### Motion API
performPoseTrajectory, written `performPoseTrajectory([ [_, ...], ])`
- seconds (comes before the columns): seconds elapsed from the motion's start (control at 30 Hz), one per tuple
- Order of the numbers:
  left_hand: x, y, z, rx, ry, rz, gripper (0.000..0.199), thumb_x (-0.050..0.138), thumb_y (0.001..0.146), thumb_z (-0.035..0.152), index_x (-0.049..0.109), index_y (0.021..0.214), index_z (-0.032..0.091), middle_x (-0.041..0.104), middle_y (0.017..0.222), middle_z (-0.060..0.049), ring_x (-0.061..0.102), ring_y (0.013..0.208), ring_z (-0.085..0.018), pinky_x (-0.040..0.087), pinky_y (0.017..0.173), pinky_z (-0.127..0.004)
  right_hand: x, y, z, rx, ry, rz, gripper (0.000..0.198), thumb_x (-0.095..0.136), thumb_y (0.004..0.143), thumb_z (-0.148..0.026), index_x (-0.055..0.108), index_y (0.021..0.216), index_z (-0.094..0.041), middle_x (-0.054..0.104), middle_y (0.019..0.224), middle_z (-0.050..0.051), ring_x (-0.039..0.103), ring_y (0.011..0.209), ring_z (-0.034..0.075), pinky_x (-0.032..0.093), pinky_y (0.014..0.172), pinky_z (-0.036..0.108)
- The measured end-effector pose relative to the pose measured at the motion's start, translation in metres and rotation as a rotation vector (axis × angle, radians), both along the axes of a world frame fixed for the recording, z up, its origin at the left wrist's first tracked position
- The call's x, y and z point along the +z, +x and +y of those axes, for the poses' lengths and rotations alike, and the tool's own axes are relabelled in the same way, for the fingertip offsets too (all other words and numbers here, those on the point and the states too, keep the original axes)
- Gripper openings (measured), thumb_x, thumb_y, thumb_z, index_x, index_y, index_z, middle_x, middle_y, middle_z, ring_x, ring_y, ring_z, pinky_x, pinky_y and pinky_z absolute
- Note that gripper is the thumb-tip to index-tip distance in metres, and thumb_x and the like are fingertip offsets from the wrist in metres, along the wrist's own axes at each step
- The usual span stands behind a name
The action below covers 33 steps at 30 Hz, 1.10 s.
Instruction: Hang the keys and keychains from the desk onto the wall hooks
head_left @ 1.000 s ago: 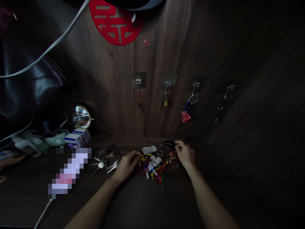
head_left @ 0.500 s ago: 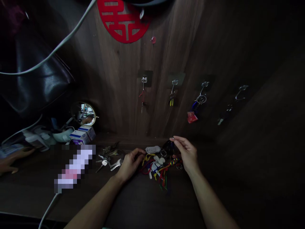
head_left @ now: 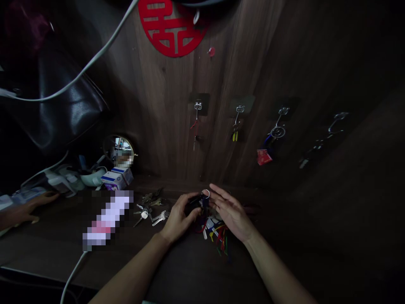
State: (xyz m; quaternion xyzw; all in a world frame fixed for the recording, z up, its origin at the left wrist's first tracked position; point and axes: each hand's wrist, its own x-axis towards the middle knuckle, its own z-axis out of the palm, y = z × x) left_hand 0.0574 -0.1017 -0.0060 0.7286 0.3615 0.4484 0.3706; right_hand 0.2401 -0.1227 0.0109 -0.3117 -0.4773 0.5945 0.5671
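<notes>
My left hand (head_left: 181, 216) is closed on a dark keychain (head_left: 198, 203), its thumb and fingers pinching it above the shelf. A silver key ring (head_left: 205, 194) stands up at the keychain's top. My right hand (head_left: 233, 214) is beside it with fingers stretched out and apart, close to the ring. Below both hands lies a pile of keys with red, yellow and green cord tassels (head_left: 223, 240), partly hidden by my hands. Several loose silver keys (head_left: 160, 217) lie to the left of my left hand.
Hooks on the wooden back panel hold a key on red string (head_left: 195, 139), a yellow-tipped item (head_left: 234, 136), a red tag (head_left: 264, 156) and dim keys (head_left: 311, 154). A blurred-out device (head_left: 107, 219), boxes (head_left: 117, 179), a round mirror (head_left: 120, 147) and another person's hand (head_left: 38, 204) are left.
My right hand has moved left and spread its fingers. The dark keychain and ring have come left from it into my left hand. The view has shifted slightly.
</notes>
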Motion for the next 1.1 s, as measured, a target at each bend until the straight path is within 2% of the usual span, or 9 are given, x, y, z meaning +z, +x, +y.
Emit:
performPoseTrajectory([
  [0.13,0.001,0.001,0.0,-0.047,-0.058,-0.009,0.031,0.048,0.085,0.033,0.053,0.114,0.021,0.062,0.111,-0.005,0.056,0.103,-0.02,0.042,0.091,-0.031,-0.001,-0.006,0.0,0.076,-0.002,0.034,0.043,0.061,0.077,-0.033,0.055,0.119,-0.027,0.06,0.12,0.008,0.05,0.116,0.022,0.031,0.102,0.044],
  [0.37,-0.006,0.003,0.005,0.011,-0.14,-0.095,0.029,0.048,0.084,0.039,0.058,0.102,0.019,0.065,0.099,-0.003,0.057,0.095,-0.019,0.043,0.088,-0.029,-0.004,-0.01,-0.001,0.103,-0.007,-0.011,0.044,0.062,0.077,-0.033,0.054,0.12,-0.028,0.056,0.126,0.007,0.049,0.118,0.023,0.033,0.101,0.044],
  [0.5,-0.008,0.004,0.009,0.013,-0.242,-0.208,0.032,0.049,0.082,0.044,0.058,0.098,0.018,0.065,0.094,-0.003,0.058,0.087,-0.017,0.046,0.079,-0.026,-0.008,-0.011,0.001,0.033,0.029,-0.131,0.038,0.062,0.078,-0.034,0.057,0.115,-0.027,0.057,0.124,0.007,0.052,0.114,0.023,0.037,0.098,0.042],
  [0.6,-0.008,0.004,0.012,0.027,-0.363,-0.285,0.037,0.051,0.079,0.05,0.059,0.094,0.017,0.062,0.081,-0.001,0.056,0.07,-0.013,0.047,0.065,-0.022,-0.01,-0.013,0.003,-0.014,0.074,-0.223,0.035,0.062,0.077,-0.035,0.059,0.112,-0.028,0.06,0.118,0.004,0.051,0.115,0.021,0.036,0.1,0.04],
  [0.83,-0.005,0.003,0.013,-0.037,-0.567,-0.388,0.039,0.056,0.073,0.054,0.059,0.077,0.015,0.052,0.06,0.004,0.044,0.049,-0.006,0.037,0.05,-0.018,-0.012,-0.015,0.004,-0.123,0.165,-0.382,0.031,0.057,0.081,-0.036,0.059,0.111,-0.028,0.063,0.112,0.004,0.054,0.11,0.021,0.04,0.095,0.038],
  [1.0,-0.002,0.005,0.01,-0.112,-0.576,-0.324,0.038,0.056,0.073,0.054,0.056,0.069,0.015,0.051,0.054,0.005,0.042,0.046,-0.007,0.034,0.049,-0.018,-0.009,-0.013,0.002,-0.262,0.198,-0.459,0.027,0.05,0.085,-0.04,0.062,0.106,-0.028,0.065,0.106,0.003,0.058,0.102,0.021,0.043,0.09,0.036],
  [1.1,-0.003,0.005,0.009,-0.146,-0.57,-0.294,0.039,0.054,0.074,0.054,0.056,0.069,0.015,0.049,0.049,0.005,0.042,0.045,-0.007,0.033,0.049,-0.019,-0.008,-0.011,0.002,-0.319,0.335,-0.577,0.024,0.053,0.084,-0.036,0.063,0.104,-0.028,0.064,0.105,0.003,0.058,0.099,0.021,0.044,0.087,0.036],
])
